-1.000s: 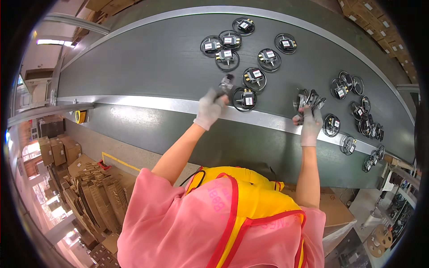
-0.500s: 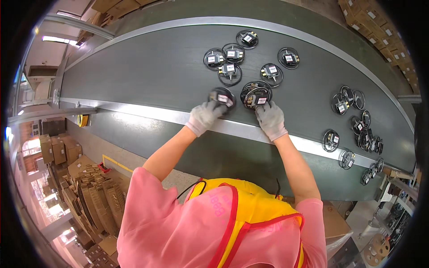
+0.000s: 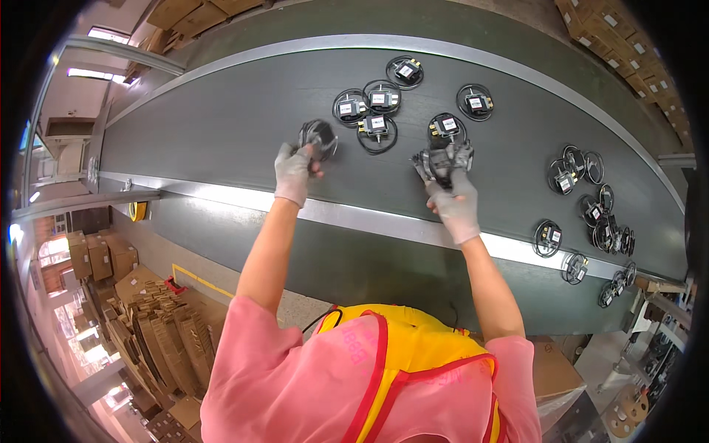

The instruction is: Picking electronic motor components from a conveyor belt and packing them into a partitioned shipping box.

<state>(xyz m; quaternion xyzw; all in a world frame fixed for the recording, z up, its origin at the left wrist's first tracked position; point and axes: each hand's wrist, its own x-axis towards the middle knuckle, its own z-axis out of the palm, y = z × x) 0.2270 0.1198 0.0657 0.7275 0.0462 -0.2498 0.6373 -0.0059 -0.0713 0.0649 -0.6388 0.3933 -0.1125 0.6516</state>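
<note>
My left hand (image 3: pixel 295 171), in a pale glove, is closed on a coiled black cable with a black box (image 3: pixel 320 138), slightly blurred, over the belt. To the right, my gloved right hand (image 3: pixel 453 199) grips a bunch of black coiled cables (image 3: pixel 441 164), blurred by motion, so I cannot tell how many. Just past that bunch lies a coiled cable with a labelled box (image 3: pixel 447 127). Between my hands and farther off, several more coils with white-labelled boxes and brass-coloured connectors (image 3: pixel 377 125) rest together. Another coil (image 3: pixel 475 102) sits alone at the far right of them.
The dark conveyor belt (image 3: pixel 221 125) has a metal rail (image 3: pixel 244 201) along its near side. More cable coils (image 3: pixel 565 181) are scattered at the right. Flattened cardboard (image 3: pixel 159 332) is stacked on the floor at lower left; cartons (image 3: pixel 620 44) are piled at upper right.
My left hand has moved left and away from me with its coiled cable. My right hand has lifted the bunch and shifted slightly right, near the coil beyond it.
</note>
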